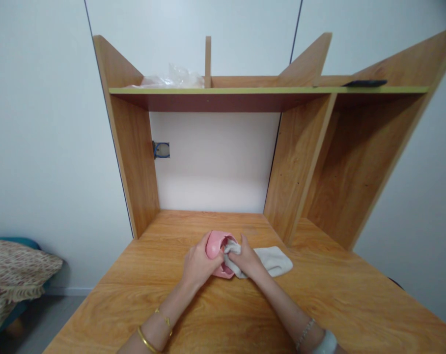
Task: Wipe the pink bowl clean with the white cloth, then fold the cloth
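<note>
A pink hollow item (pixel 216 244) with a rounded outside is tipped on its side above the wooden desk. Its opening faces right; I cannot make out its exact kind. My left hand (pixel 200 260) is wrapped round its left side, with the thumb at the opening. My right hand (pixel 247 256) grips a light grey cloth (pixel 273 261), one end of which is bunched at the mouth of the pink item. The cloth's other end lies flat on the desk, right of my right wrist. Some of my right fingers are hidden.
A wooden desk (pixel 223 314) with a shelf unit (pixel 223 101) surrounds the work. On the shelf lie a clear plastic bag (pixel 175 77) and a dark flat object (pixel 366 83). A socket box (pixel 161 150) shows on the wall. A patterned blanket (pixel 16 268) hangs at far left.
</note>
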`<action>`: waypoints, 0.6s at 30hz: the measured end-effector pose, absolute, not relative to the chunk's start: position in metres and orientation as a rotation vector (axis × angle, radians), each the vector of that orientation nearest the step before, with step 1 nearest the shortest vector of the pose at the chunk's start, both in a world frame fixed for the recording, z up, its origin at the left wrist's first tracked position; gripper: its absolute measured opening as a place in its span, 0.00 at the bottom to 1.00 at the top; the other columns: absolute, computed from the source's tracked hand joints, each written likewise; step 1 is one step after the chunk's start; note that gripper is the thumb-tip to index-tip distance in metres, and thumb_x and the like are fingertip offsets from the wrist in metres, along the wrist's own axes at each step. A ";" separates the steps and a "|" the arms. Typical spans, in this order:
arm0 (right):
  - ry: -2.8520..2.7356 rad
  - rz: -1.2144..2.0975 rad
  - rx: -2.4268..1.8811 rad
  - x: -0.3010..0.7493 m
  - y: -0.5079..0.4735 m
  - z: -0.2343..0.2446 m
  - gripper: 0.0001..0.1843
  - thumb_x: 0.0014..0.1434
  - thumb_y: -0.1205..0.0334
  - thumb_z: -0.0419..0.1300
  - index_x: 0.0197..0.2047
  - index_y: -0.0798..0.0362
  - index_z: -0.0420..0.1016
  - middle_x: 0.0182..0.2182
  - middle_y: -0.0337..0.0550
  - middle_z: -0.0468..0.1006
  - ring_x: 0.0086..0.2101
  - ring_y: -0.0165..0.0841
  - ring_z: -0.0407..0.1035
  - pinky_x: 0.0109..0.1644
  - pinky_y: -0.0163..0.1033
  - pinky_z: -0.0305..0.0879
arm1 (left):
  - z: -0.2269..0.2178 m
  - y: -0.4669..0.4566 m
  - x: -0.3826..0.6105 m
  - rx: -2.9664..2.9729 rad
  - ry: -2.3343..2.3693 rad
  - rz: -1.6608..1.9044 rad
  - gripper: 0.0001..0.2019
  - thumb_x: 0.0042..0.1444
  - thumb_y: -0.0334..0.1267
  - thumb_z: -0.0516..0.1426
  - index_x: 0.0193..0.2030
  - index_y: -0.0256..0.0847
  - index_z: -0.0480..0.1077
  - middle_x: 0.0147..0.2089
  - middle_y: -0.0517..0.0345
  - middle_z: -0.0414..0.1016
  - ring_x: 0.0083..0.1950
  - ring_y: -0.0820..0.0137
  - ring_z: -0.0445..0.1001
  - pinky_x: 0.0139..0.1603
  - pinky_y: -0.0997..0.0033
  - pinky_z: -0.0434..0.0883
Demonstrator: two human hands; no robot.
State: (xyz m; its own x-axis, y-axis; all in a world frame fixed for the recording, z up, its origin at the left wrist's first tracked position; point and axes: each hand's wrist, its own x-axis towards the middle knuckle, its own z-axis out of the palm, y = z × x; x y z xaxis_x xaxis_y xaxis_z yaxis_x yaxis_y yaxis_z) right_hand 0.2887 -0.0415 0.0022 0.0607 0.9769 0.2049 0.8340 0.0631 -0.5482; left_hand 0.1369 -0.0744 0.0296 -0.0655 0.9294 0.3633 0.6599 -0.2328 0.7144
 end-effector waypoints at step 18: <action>-1.881 -0.238 -1.684 0.292 -0.050 0.014 0.41 0.51 0.58 0.53 0.63 0.61 0.38 0.22 0.43 0.74 0.28 0.39 0.68 0.33 0.37 0.55 | 0.049 -0.086 0.131 2.373 1.608 0.811 0.36 0.42 0.39 0.54 0.61 0.40 0.51 0.50 0.50 0.70 0.46 0.59 0.70 0.47 0.64 0.65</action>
